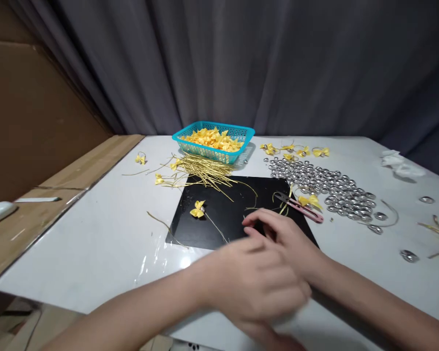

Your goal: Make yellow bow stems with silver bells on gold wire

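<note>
Hovering Low Over the Black Mat (227,214)

Both hands sit close together at the mat's near edge. The left hand (256,285) is blurred and partly covers the right hand (283,239), whose fingers curl loosely onto the mat. I cannot tell whether either holds anything. A yellow bow (197,209) with a gold wire tail lies on the mat, left of the hands. A pink cutter (303,206) rests just beyond them, beside a heap of silver caps (325,183).

Even, moderately bright overhead light. The white table (95,234) carries a small glare spot at 7 o'clock, and the curtain (241,58) stays dim at 12 o'clock. Motion blur smears the left hand (256,287) at 6 o'clock. Shadows are soft, and straight lines bend towards the frame edges.
</note>
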Motion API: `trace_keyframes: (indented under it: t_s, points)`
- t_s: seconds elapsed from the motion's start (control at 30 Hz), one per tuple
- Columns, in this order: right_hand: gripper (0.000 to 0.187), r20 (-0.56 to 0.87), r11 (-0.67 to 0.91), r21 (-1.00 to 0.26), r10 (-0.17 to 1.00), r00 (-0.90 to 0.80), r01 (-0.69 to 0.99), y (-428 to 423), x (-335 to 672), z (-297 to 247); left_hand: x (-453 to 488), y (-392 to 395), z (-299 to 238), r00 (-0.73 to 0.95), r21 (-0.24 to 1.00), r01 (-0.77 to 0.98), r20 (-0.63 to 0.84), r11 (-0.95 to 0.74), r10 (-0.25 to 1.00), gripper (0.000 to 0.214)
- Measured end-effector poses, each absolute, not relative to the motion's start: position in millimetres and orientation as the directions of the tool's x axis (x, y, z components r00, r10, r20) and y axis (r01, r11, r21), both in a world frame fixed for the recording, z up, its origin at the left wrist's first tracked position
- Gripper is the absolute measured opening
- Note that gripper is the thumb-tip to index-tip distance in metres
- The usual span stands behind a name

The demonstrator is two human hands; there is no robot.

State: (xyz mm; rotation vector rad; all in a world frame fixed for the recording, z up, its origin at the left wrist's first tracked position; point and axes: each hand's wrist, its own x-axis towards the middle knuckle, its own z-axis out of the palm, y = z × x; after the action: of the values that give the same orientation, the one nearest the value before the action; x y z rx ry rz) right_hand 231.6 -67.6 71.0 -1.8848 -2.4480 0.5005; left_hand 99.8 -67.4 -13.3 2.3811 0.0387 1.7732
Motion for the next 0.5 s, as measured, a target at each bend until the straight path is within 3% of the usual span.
trace_keyframes:
  t_s: [0.03,0.1,0.13,0.17,0.3,0.5]
  points:
    - [0.01,-0.204,0.217,-0.25,0.941,-0.271,0.944,-62,225,67,84,-58,-12,0.27,0.248,-0.029,0.935,-0.968,0.231,0.041]
    - [0.011,-0.229,0.215,-0.137,0.943,-0.242,0.967,-53,211,57,52,-36,-14,0.232,0.571,0.116,0.78,-0.813,0.581,0.03]
    - [0.013,-0.237,0.195,-0.064,0.95,-0.205,0.979,-49,204,51,38,-25,-18,0.255,0.744,0.214,0.583,-0.633,0.771,0.033]
    - [0.016,-0.236,0.187,-0.04,0.953,-0.191,0.982,-45,197,46,26,-16,-23,0.318,0.844,0.291,0.359,-0.451,0.877,0.037]
    - [0.028,-0.211,0.16,0.015,0.965,-0.154,0.987,-36,173,27,9,7,-53,0.519,0.896,0.28,0.161,-0.345,0.839,0.038]
    - [0.019,-0.148,0.179,0.016,0.973,-0.175,0.984,-30,162,13,21,13,-73,0.609,0.936,0.161,0.156,-0.314,0.778,0.023]
